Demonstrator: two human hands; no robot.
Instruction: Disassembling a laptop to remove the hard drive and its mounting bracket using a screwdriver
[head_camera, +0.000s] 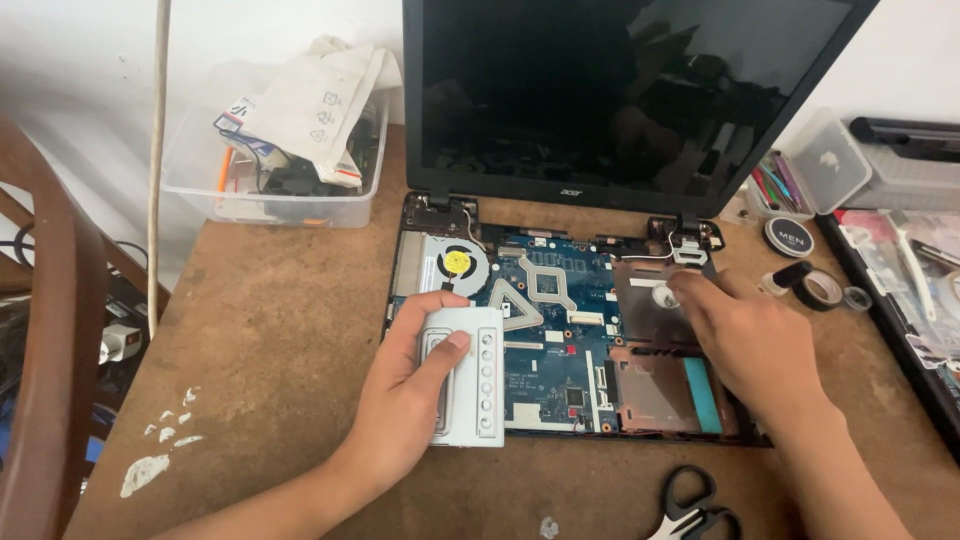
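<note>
Your left hand (405, 400) grips the grey metal bracket (465, 375) at the laptop's (570, 330) 9 o'clock edge: light, stiff, thin; hold its edges. Your right hand (750, 340), fingers curled, presses at 2 o'clock.

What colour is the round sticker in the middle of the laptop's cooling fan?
Yellow. The fan sticker shows best in the head view, above the left hand.

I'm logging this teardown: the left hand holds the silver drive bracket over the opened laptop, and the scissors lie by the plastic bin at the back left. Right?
Not quite. The left hand does hold the silver drive bracket over the opened laptop, but the head view shows the scissors at the table's front edge, near the right arm.
</note>
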